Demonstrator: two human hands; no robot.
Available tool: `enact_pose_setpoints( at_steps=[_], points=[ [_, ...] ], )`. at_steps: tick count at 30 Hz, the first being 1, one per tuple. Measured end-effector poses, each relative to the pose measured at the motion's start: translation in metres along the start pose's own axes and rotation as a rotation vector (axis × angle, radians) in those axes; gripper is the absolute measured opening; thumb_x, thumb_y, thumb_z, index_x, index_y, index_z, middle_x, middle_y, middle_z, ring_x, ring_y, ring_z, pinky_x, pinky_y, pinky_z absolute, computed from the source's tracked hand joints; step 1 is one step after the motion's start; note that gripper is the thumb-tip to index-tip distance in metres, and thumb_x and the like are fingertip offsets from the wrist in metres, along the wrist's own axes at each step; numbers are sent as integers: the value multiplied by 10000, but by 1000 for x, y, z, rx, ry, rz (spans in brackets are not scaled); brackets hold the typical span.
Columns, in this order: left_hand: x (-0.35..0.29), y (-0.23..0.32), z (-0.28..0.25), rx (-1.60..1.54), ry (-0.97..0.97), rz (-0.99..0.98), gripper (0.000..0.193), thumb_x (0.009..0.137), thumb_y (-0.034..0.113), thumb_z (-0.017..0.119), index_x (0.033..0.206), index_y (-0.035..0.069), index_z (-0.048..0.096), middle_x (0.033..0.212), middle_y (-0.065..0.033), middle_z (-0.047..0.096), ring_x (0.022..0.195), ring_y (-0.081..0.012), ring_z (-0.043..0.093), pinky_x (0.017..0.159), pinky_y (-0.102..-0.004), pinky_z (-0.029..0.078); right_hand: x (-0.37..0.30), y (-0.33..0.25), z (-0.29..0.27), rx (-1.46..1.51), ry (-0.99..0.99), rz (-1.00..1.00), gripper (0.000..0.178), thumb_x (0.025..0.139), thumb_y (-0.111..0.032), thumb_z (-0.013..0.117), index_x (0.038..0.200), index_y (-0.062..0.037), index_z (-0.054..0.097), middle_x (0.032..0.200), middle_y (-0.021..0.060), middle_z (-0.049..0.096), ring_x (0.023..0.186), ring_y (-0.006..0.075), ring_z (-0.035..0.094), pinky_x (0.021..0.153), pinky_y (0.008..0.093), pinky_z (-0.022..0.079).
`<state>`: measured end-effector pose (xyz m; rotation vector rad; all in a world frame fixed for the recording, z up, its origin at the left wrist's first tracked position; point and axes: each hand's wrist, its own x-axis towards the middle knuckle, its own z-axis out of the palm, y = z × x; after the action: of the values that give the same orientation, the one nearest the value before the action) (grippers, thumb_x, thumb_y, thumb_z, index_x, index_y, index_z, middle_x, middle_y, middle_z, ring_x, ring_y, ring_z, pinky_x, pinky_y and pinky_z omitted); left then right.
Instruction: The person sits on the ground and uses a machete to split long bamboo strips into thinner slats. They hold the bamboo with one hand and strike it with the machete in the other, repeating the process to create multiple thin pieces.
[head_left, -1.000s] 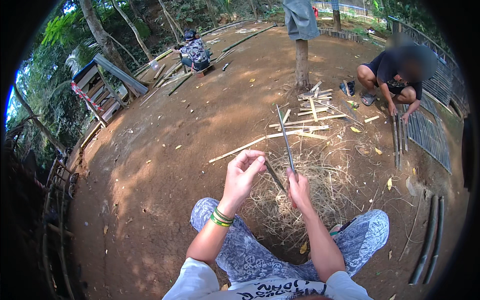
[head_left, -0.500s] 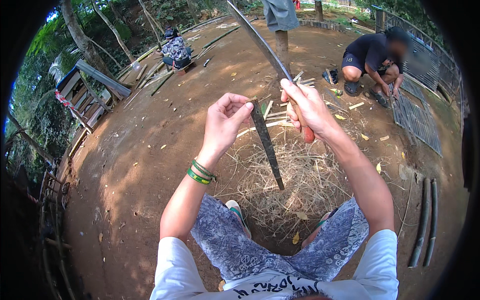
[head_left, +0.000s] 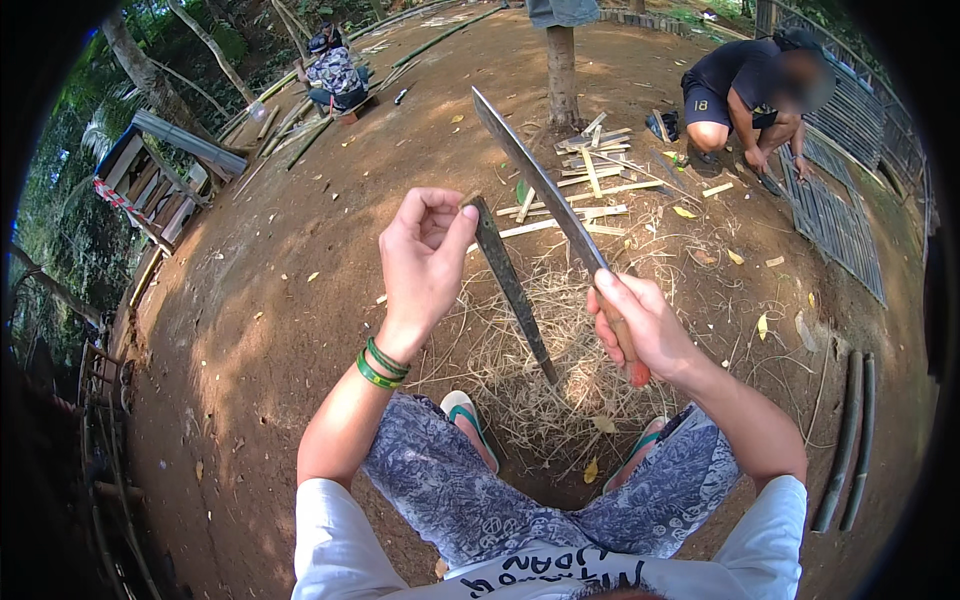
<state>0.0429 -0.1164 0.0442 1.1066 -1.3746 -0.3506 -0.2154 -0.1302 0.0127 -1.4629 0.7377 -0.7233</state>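
Observation:
My left hand pinches the upper end of a dark, flat bamboo strip that narrows toward its lower tip. The strip hangs at a slant over a heap of pale shavings between my feet. In my right hand is a machete, gripped round its wooden handle with a red end. Its long blade points up and to the left, past the strip's right side, and blade and strip look apart.
Split pale bamboo strips lie beyond the shavings, near a tree trunk. At right a person crouches by a slatted bamboo panel. Two dark poles lie at lower right. Another person sits at far left.
My right hand has come down and slightly right, lowering the machete. My left hand has shifted a little left with the bamboo strip. More of the pale strips now shows.

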Motion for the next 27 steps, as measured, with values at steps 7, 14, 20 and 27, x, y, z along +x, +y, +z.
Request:
enact_pose_setpoints(
  at_steps=[7,14,20,27],
  points=[
    [-91,23,8,440,36,387,218,755,-117,758,945,-31,696,827,-118,673,742,-183,674,677,-264,540,-53,3,16,26,-74,94,400,1060,-378,474,893,-24,555,559,-2,531,430,55,479,407,233,353],
    [-136,-6,16,411,16,304,256,704,-89,800,927,-13,700,828,-98,674,686,-186,668,584,-271,524,-67,41,22,-181,-144,73,373,967,-322,654,904,42,599,467,24,458,420,95,428,426,304,330],
    [-142,-8,18,395,-16,330,299,679,-57,833,933,5,690,792,-73,638,608,-171,623,522,-274,492,-66,41,20,-330,-178,7,384,925,-323,700,925,49,604,480,47,487,406,160,511,426,326,366],
    [-147,-13,10,417,-88,323,308,679,9,875,913,22,675,854,-89,659,690,-209,679,585,-305,556,-66,40,16,-377,-252,-1,419,902,-349,729,966,44,597,501,53,531,416,191,555,429,336,388]
  ],
)
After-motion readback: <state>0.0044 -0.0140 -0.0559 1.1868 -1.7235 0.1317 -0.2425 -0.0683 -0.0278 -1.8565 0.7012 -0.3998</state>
